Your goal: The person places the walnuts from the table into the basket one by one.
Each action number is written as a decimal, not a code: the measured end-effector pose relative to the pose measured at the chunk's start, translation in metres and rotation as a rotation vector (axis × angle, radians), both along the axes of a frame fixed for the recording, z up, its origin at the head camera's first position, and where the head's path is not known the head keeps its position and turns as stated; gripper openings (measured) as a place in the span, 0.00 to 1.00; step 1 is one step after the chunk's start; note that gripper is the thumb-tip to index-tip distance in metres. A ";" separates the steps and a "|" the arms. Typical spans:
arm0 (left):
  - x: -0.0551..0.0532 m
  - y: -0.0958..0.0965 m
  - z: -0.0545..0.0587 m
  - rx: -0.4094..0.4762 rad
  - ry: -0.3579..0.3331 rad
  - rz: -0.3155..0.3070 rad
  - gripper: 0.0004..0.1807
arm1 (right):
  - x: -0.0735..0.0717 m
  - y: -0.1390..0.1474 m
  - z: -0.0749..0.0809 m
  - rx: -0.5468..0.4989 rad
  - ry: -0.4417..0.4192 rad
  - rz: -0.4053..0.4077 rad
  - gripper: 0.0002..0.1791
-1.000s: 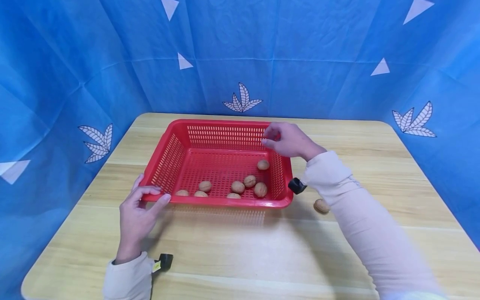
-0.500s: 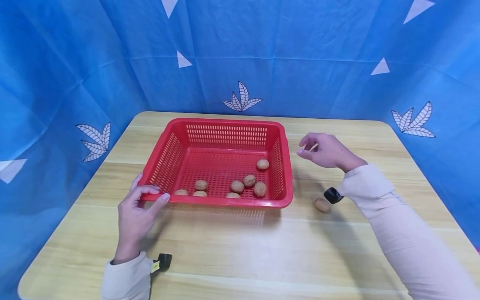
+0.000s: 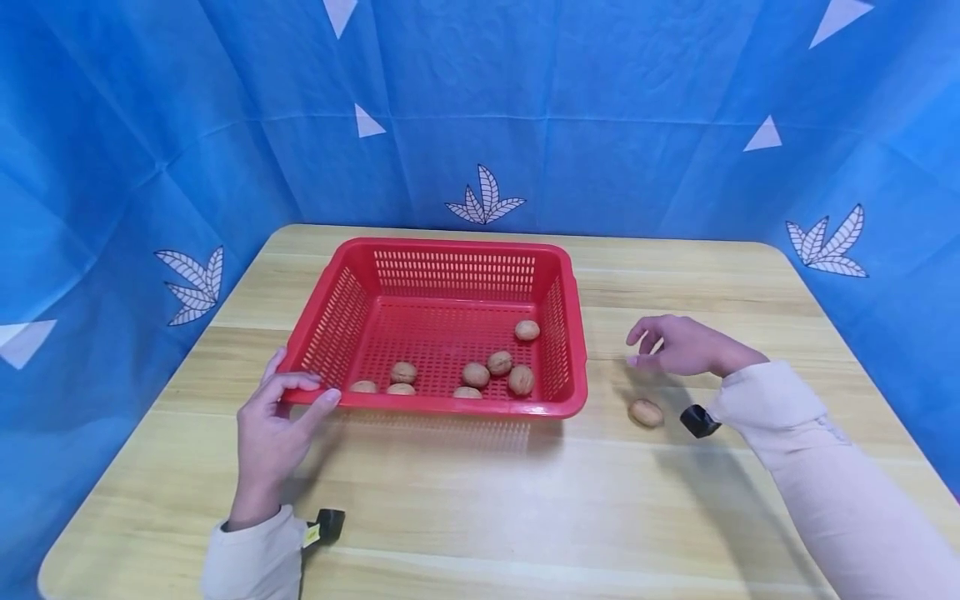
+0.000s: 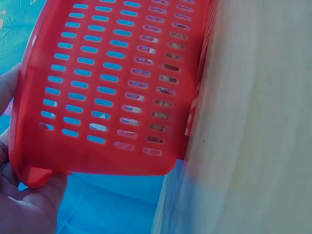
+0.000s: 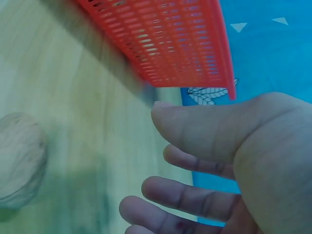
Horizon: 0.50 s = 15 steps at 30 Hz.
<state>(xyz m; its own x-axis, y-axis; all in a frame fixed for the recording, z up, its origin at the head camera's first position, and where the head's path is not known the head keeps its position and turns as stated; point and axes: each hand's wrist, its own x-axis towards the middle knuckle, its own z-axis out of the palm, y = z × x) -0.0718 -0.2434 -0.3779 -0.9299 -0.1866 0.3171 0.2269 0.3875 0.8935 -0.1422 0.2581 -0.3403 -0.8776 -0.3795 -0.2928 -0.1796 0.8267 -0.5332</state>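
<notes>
A red plastic basket (image 3: pixel 450 403) with slotted walls stands on the table, several walnuts (image 3: pixel 521 381) lying on its floor, mostly along the near side and right. My left hand (image 3: pixel 273 442) grips its near left corner, thumb over the rim; the left wrist view shows fingers (image 4: pixel 41 202) around that corner. Right of the basket, one walnut (image 3: pixel 646 412) lies on the wood, large at the left of the right wrist view. My right hand (image 3: pixel 686 346) hovers just beyond this walnut, its fingers (image 5: pixel 170 190) loosely bent and apart from the thumb, with nothing between them.
The pale wooden table (image 3: pixel 480 508) carries the basket and the loose walnut. Blue cloth (image 3: pixel 600 100) with white triangles and leaf prints hangs behind and at both sides. A small black wrist camera (image 3: pixel 701 421) sits below my right cuff.
My right hand has moved from over the basket's far right corner out to the right and toward me, near the loose walnut. The left hand keeps its grip on the corner.
</notes>
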 end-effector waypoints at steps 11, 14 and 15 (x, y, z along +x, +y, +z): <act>-0.001 0.000 -0.001 0.015 0.021 -0.014 0.12 | 0.010 0.003 -0.014 -0.047 -0.111 0.051 0.22; -0.001 -0.001 -0.001 0.015 0.023 -0.014 0.12 | 0.012 0.002 -0.018 -0.068 -0.153 0.051 0.23; -0.001 -0.001 -0.001 0.014 0.024 -0.015 0.12 | 0.012 0.002 -0.019 -0.071 -0.163 0.050 0.23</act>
